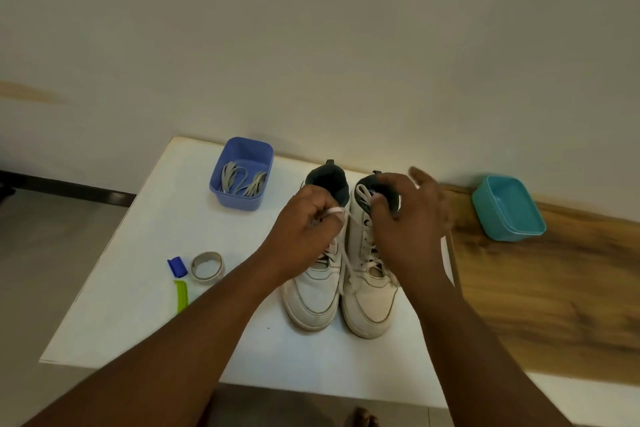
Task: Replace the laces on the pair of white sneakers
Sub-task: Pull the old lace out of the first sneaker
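Note:
Two white sneakers stand side by side on a white table [145, 305], toes toward me: the left sneaker [311, 302] and the right sneaker [370, 305]. My left hand [304, 229] grips a white lace [341, 250] that runs from the right sneaker across between the shoes. My right hand [405, 218] sits over the collar of the right sneaker and pinches a loop of the same lace near the top eyelets. Both shoes' upper eyelets are partly hidden by my hands.
A purple-blue box [256, 149] holding grey laces [242, 180] stands at the table's back left. A teal box [519, 222] sits on the wooden surface [554, 305] to the right. A tape roll [207, 267], a blue cap [177, 266] and a green strip [181, 296] lie left of the shoes.

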`<state>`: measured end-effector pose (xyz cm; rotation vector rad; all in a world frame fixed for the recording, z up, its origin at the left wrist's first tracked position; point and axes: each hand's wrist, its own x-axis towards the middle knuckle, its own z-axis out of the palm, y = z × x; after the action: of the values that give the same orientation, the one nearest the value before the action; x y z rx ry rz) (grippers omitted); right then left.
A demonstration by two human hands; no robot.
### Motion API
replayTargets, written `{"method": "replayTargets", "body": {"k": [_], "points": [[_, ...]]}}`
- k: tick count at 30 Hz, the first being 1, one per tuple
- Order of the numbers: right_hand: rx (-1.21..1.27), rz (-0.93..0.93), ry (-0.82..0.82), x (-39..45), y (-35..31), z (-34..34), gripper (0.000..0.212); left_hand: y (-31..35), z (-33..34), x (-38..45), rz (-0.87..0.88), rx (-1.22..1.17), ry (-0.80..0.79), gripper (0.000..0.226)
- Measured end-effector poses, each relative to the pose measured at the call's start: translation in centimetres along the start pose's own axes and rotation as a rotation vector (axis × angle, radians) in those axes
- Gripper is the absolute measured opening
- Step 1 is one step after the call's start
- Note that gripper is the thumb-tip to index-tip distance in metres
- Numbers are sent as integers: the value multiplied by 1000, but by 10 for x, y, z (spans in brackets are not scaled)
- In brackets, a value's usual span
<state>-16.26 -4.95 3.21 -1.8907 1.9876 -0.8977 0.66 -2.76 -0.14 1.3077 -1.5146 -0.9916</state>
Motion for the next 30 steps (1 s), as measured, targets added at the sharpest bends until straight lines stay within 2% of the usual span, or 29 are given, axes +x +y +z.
{"method": "replayTargets", "body": {"k": [2, 5, 8, 10, 13, 18, 21, 23, 26, 28, 30], "points": [[81, -105, -170, 2, 5, 6, 30, 10, -6, 2, -17, -147, 26, 6], [150, -177, -428, -2, 0, 8, 34, 26, -17, 1, 13, -339, 69, 15], [84, -243, -480, -10, -2, 12, 34, 38, -23, -3, 32, -435, 116, 18], [-14, -289, -384, -11, 1, 17, 22, 41, -26, -4, 55, -453, 165, 17], [61, -229, -254, -6, 2, 14, 3, 44, -33, -5, 64, -503, 244, 21], [164, -60, -116, 3, 9, -4, 9, 43, -45, -1, 57, -430, 474, 42], [430, 108, -40, 5, 6, -8, 14, 43, -49, -3, 100, -374, 582, 40], [575, 212, 89, 9, 5, -9, 17, 48, -52, -5, 100, -435, 682, 41], [710, 386, 269, 16, 6, -16, 20, 54, -65, -6, 41, -677, 849, 48], [786, 462, 350, 20, 9, -21, 23, 52, -75, -9, -2, -803, 876, 50], [819, 472, 449, 22, 12, -25, 25, 50, -77, -10, -121, -700, 766, 52]]}}
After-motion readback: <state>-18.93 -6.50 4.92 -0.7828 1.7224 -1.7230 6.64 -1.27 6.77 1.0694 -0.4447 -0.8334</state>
